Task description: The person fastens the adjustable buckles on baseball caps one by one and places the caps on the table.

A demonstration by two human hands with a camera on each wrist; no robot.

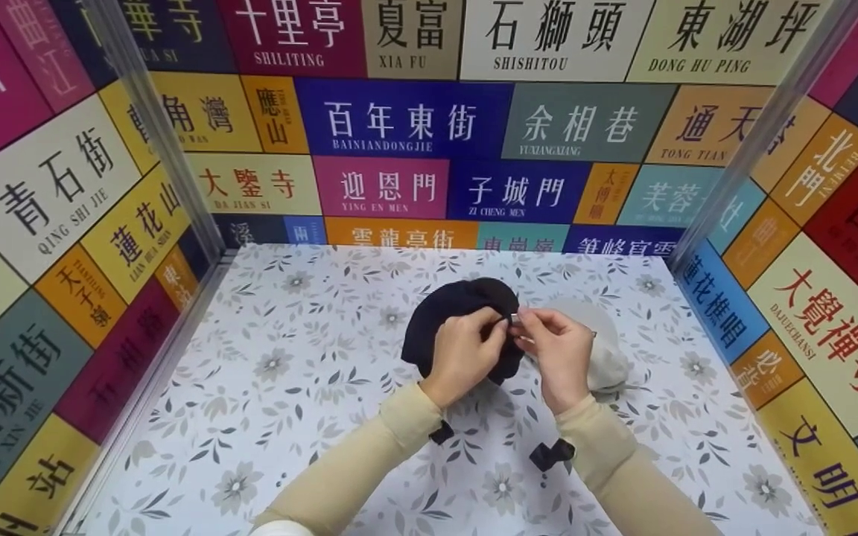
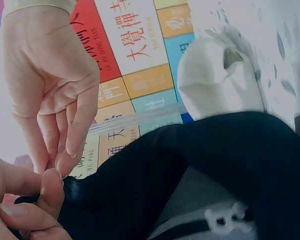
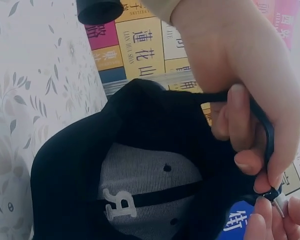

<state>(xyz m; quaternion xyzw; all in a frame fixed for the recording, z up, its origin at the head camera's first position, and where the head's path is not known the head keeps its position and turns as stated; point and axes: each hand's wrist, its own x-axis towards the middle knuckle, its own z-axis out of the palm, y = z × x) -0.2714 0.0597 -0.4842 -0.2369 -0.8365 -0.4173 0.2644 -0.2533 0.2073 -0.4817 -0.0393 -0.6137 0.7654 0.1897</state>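
Note:
A black baseball cap [image 1: 433, 316] is held up over the patterned tabletop, its underside and a light letter patch [image 3: 119, 205] facing the right wrist camera. My left hand [image 1: 466, 348] pinches the cap's narrow back strap [image 3: 267, 132], which runs along its fingers. Opposite it, my right hand [image 1: 561, 350] pinches the small metal buckle [image 3: 279, 207] at the strap's end. The fingertips of both hands meet there, and they partly hide how strap and buckle join. Beyond the right hand rests a pale cap [image 1: 611, 365], partly covered by that hand.
The table [image 1: 280, 432] has a white cover with grey flowers and leaves. Panels of coloured name signs [image 1: 407, 119] enclose the back and both sides, with clear corner posts [image 1: 168, 134] between them. Dark wrist-worn pieces [image 1: 552, 452] hang below the cuffs.

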